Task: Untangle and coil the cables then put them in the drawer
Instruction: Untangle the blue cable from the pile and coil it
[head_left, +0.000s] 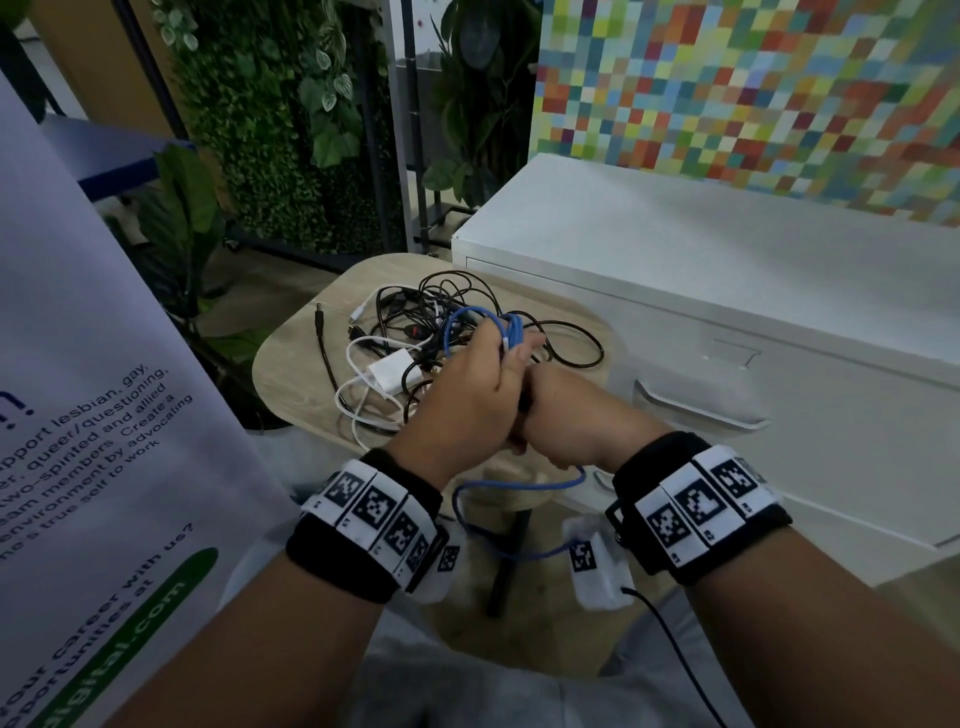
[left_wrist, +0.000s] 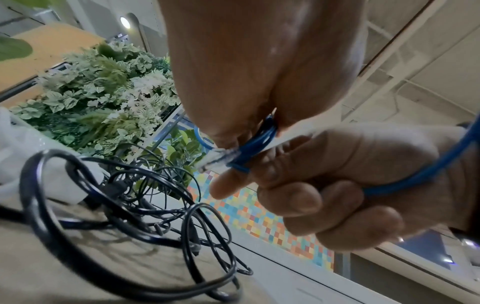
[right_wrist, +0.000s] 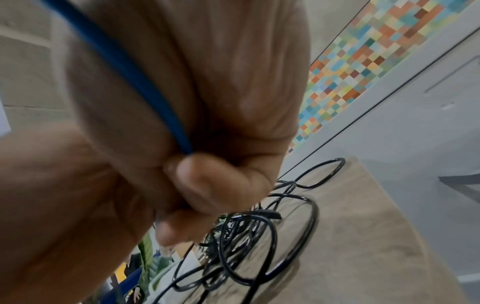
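A blue network cable (head_left: 511, 330) is looped in several turns around the fingers of my left hand (head_left: 506, 353), which grips the coil. The cable's clear plug (left_wrist: 215, 160) sticks out beside the loops (left_wrist: 259, 139). My right hand (head_left: 540, 415) is a fist pressed against the left hand and holds the blue cable's free run (right_wrist: 130, 72); the slack (head_left: 514, 488) hangs below both wrists. Under the hands a tangle of black and white cables (head_left: 415, 322) with a white charger block (head_left: 389, 376) lies on the small wooden table (head_left: 291, 374).
A white drawer cabinet (head_left: 727, 291) stands right of the table, its drawers closed, one handle (head_left: 696, 410) near my right hand. A printed banner (head_left: 104, 415) stands close on the left. Plants (head_left: 291, 130) and a coloured mosaic wall (head_left: 753, 88) are behind.
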